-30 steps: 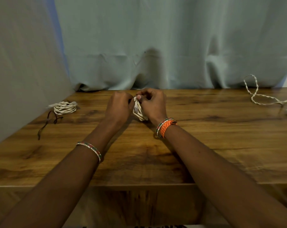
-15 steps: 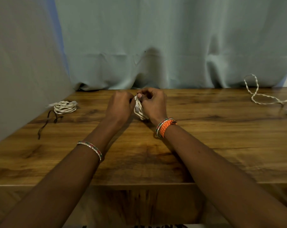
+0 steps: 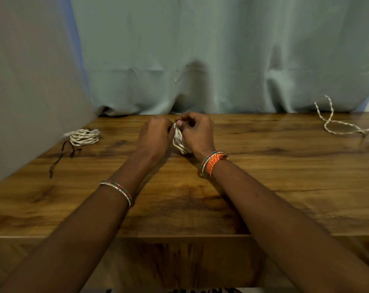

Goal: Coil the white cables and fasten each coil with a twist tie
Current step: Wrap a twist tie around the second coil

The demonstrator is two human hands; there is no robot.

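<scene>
Both hands are up at the far middle of the table point(image 3: 264, 187), closed around a small white coil point(image 3: 180, 142) that stands on edge between them, its lower loops just above or touching the wood (which of the two cannot be told from here). The left hand point(image 3: 154, 137) has its fingers curled against the coil's left side, and the right hand point(image 3: 197, 134) pinches at the coil's top with thumb and fingertips, where a thin dark strand shows that is likely the twist tie; so each grip is pressed on the coil, not spread. This reads as the fastening step for this cable: the winding looks done and the tie is being worked round the bundle. The next move calls for twisting the tie ends tight while the left hand keeps the loops from springing apart. A finished coil point(image 3: 84, 137) lies near the table's left edge with dark spare ties point(image 3: 61, 155) beside it, and a loose cable point(image 3: 335, 123) waits uncoiled at the far right.
</scene>
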